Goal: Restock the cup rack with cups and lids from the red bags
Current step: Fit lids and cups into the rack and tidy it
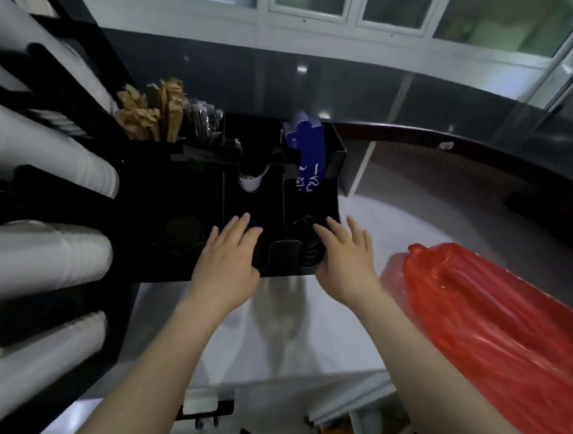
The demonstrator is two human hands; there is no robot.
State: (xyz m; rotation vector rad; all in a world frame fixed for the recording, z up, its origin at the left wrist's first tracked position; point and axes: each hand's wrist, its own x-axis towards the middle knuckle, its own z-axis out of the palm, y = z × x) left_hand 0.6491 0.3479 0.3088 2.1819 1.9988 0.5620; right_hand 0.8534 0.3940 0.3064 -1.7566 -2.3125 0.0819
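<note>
You've got a pale grey glossy countertop (363, 218) here. Sitting right on it: a black plastic compartment organizer (192, 190) on the left and a long red plastic bag (495, 319) lying on its right side.

Brown paper packets (150, 114) are standing in a rear compartment, beside wrapped dark stirrers (203, 119); a blue carton (308, 154) is leaning farther right.

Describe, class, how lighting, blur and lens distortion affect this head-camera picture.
Head view: wide-angle bending curves the counter edge; the black organizer is so dark its compartments barely show; white cup stacks at the left edge are smeared; soft glare lies on the red bag; both hands cast faint shadows on the countertop.
</note>
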